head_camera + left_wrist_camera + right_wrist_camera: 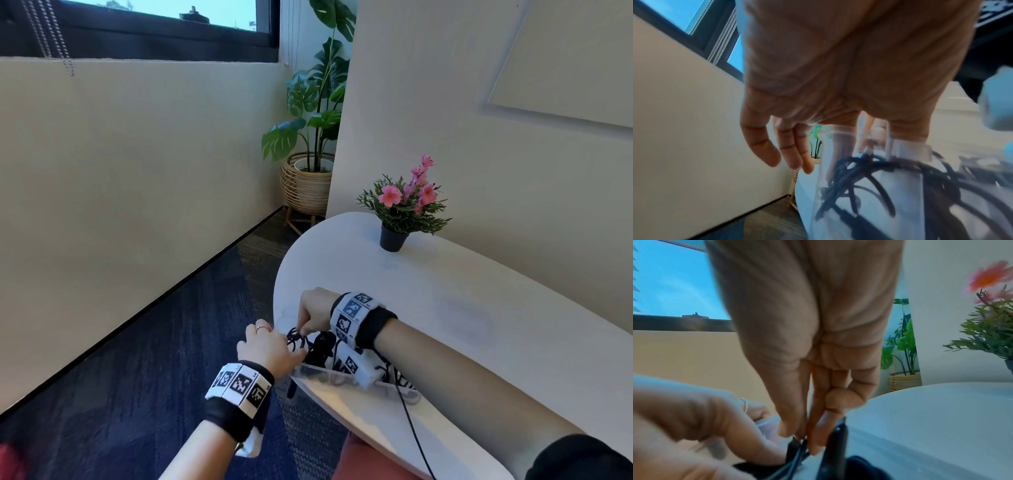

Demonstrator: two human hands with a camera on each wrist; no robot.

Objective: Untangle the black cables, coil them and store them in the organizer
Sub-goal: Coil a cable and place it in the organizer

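A tangle of black cables (310,342) lies in a clear plastic organizer (329,372) at the near left edge of the white table (445,284). My right hand (313,313) reaches down from above and pinches a cable strand (797,451) between thumb and forefinger. My left hand (270,346) comes in from the table's edge; its thumb and forefinger hold the organizer's clear wall (908,151), and its other fingers (789,154) hang loose. The left wrist view shows the cables (869,172) piled in loops behind the plastic. The right wrist view is blurred.
A small black pot of pink flowers (394,238) stands at the table's far side. One thin black cable (414,435) trails off the front edge. A large plant in a wicker basket (306,185) stands on the floor beyond. Walls close off the right.
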